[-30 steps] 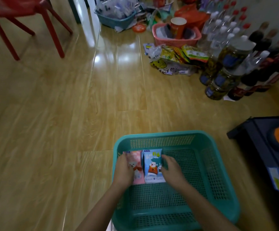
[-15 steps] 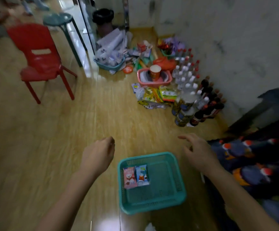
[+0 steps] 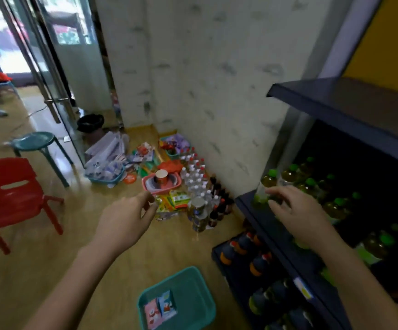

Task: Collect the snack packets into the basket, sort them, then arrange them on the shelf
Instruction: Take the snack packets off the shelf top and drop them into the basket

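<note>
Snack packets point(image 3: 161, 307), one pink and one blue, lie side by side in the teal plastic basket point(image 3: 193, 282). The left hand point(image 3: 124, 222) and right hand point(image 3: 298, 215) hover with fingers loosely spread, empty. The right hand, beside a green-capped bottle point(image 3: 268, 184), could topple it.

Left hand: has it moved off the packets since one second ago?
Yes. The left hand has risen off the pink packet, out of the teal basket.

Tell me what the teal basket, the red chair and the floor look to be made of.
Teal basket: probably moulded plastic, matt; even colour, thin walls, rounded corners. Red chair: likely moulded plastic, slightly glossy; one uniform colour, slot cut through the back. Floor: wood-look planks, laminate or varnished wood, cannot tell which; glossy, with grain and window glare.
</note>
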A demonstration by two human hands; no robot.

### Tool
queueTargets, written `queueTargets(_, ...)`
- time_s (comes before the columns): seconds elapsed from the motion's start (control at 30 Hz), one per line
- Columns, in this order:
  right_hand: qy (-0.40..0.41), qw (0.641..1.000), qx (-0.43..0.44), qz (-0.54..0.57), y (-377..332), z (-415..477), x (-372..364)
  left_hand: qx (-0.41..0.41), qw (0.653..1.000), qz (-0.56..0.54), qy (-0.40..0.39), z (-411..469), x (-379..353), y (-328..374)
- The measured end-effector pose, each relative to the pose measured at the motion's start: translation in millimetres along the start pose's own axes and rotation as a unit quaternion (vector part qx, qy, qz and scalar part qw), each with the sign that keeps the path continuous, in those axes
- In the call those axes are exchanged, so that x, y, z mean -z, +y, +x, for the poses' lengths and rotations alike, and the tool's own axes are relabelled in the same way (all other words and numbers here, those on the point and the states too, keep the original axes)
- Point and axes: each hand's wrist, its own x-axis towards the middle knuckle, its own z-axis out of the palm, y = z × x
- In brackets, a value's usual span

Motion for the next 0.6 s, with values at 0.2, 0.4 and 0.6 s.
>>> queueTargets(0.2, 0.085, 0.991, -0.102, -0.026, 16.6, -100.4, 84.9, -0.159, 0.986, -0.054, 0.013, 18.7, 29.7, 77.1)
queueTargets(0.4, 0.188, 0.956, -0.217, -0.057, 40.3, -216.1, 140.3, -0.319, 0.94, -0.119, -0.011, 15.6, 31.2, 195.1)
queueTargets(0.6, 0.275, 0.901, -0.322, -0.094, 68.2, -329.6, 188.4, -0.434, 0.875, -0.212, -0.028, -28.2, 36.4, 320.7)
